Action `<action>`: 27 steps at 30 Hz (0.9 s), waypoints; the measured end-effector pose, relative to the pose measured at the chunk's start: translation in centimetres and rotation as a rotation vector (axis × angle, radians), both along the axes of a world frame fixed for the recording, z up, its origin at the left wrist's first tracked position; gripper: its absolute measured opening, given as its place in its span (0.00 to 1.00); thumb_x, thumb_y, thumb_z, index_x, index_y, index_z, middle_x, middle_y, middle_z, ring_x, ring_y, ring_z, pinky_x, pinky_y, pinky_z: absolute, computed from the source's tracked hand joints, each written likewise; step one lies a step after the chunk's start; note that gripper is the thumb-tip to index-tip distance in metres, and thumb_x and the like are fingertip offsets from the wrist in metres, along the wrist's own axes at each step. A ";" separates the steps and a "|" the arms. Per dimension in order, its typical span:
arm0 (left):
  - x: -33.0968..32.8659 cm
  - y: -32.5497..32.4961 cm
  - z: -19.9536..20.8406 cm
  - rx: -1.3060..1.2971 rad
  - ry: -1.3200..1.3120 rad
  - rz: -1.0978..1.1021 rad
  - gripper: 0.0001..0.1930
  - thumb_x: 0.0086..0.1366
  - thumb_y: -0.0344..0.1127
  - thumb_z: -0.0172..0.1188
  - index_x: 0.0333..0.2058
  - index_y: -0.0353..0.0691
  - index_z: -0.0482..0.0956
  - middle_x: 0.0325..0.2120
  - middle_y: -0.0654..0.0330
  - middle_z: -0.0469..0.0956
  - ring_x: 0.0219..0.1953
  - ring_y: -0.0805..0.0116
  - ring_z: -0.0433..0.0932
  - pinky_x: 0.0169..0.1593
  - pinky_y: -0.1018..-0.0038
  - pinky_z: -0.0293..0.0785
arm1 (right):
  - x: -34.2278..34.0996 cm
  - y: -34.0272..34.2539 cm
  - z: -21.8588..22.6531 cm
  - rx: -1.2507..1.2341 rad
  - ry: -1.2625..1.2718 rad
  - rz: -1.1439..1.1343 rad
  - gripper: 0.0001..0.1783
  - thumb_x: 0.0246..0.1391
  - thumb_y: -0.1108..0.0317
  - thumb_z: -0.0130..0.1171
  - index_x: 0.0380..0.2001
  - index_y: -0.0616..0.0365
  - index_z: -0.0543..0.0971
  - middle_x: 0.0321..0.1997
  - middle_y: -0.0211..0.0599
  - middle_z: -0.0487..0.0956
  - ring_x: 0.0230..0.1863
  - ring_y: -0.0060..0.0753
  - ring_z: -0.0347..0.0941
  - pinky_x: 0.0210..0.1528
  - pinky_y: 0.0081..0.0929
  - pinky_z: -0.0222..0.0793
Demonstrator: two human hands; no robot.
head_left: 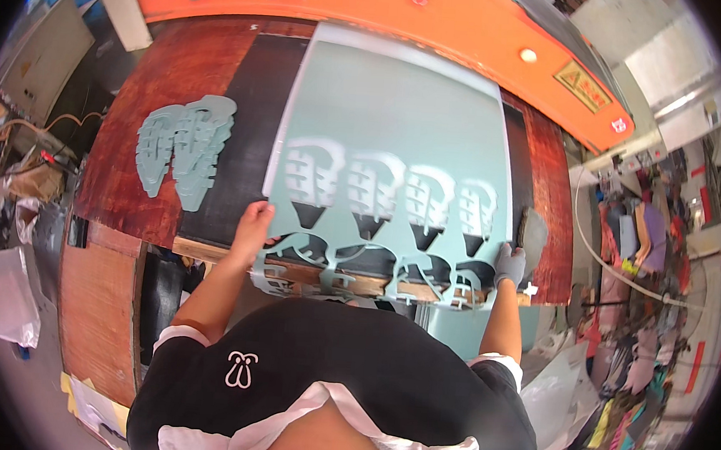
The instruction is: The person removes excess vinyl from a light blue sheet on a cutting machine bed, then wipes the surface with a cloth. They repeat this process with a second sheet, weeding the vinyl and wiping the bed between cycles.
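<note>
A pale green sheet (402, 102) lies on the bench, reaching from under the orange machine toward me. Rows of shaped cut-outs run across its near part, and its holed near edge hangs over the bench front. My left hand (253, 224) is bare and closed on the sheet's left edge, near the front. At the opposite edge, my right hand (509, 265), in a grey glove, grips the sheet with fingers partly hidden. Two stacks of cut green pieces (186, 148) lie side by side left of the sheet.
An orange machine beam (351, 0) spans the back of the reddish wooden bench (119, 154). A dark grey block (532, 239) sits beyond my right hand. A wooden cabinet (102, 307) stands at lower left. Piled scraps (631, 361) and a pale hose (620, 272) are on the right.
</note>
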State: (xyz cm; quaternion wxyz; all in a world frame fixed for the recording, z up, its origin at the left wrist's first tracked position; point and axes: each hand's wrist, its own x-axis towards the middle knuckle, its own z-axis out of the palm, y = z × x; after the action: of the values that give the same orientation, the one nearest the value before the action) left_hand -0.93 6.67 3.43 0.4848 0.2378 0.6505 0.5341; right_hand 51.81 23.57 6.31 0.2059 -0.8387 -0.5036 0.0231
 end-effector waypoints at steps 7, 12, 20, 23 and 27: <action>-0.5 -1.9 1.5 -0.083 -0.075 -0.087 0.12 0.68 0.41 0.47 0.31 0.39 0.72 0.20 0.63 0.72 0.14 0.74 0.66 0.18 0.79 0.63 | 4.8 -3.7 -1.7 -0.011 0.601 0.244 0.19 0.54 0.59 0.50 0.30 0.67 0.77 0.22 0.37 0.73 0.25 0.26 0.65 0.31 0.29 0.61; 1.1 -8.2 2.3 -0.179 -0.106 -0.055 0.12 0.68 0.40 0.47 0.31 0.39 0.70 0.21 0.62 0.73 0.16 0.74 0.69 0.18 0.78 0.64 | 7.6 -10.2 -3.0 -0.083 0.568 0.244 0.17 0.55 0.58 0.53 0.26 0.64 0.76 0.19 0.28 0.69 0.24 0.21 0.61 0.28 0.24 0.59; -0.3 -8.4 6.6 -0.305 -0.425 -0.308 0.12 0.66 0.41 0.50 0.45 0.43 0.72 0.28 0.62 0.77 0.19 0.73 0.73 0.16 0.77 0.67 | 8.9 -8.9 -0.6 -0.065 0.570 0.417 0.14 0.56 0.58 0.55 0.29 0.61 0.75 0.22 0.27 0.72 0.24 0.18 0.63 0.28 0.21 0.62; -1.8 -6.8 7.5 -0.258 -0.445 -0.391 0.13 0.65 0.43 0.51 0.45 0.44 0.71 0.26 0.64 0.76 0.19 0.75 0.73 0.13 0.79 0.63 | 6.9 -4.5 -0.3 -0.042 0.477 0.352 0.16 0.54 0.57 0.53 0.34 0.61 0.73 0.28 0.34 0.74 0.31 0.26 0.69 0.37 0.27 0.66; -2.9 -6.4 6.2 -0.408 0.134 -0.491 0.12 0.64 0.43 0.54 0.41 0.43 0.73 0.25 0.63 0.77 0.21 0.75 0.74 0.19 0.80 0.66 | 4.4 -1.1 -1.6 -0.082 0.515 0.419 0.17 0.54 0.57 0.53 0.36 0.62 0.75 0.28 0.33 0.74 0.31 0.25 0.67 0.38 0.26 0.64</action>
State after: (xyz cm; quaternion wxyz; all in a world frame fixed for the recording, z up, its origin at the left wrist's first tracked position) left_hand -3.81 0.32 9.59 0.5929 0.3203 0.6977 0.2431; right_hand 56.24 22.48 4.68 0.2833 -0.6911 -0.5952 0.2964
